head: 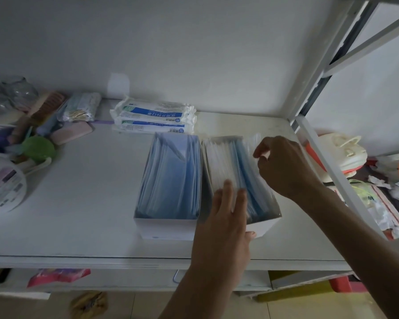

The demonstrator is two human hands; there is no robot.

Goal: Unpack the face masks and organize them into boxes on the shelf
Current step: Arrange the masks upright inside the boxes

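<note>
Two open white boxes stand side by side on the white shelf [83,210]. The left box [168,226] is packed with upright blue face masks [171,176]. The right box [265,226] holds white and blue masks [230,162] standing on edge. My left hand [226,217] rests on the near end of the right box, straight fingers pressing on the masks and thumb against the box front. My right hand [283,166] reaches over the far right side of that box and pinches the top edges of some masks. Two sealed mask packs [152,118] lie stacked behind the boxes.
Clutter fills the shelf's left end: a green ball [38,148], a pink case [70,133], cotton swabs [81,109], a round container [2,187]. The shelf's white upright [318,155] stands just right of the boxes, with more packages beyond it. A lower shelf shows a pink packet [58,276].
</note>
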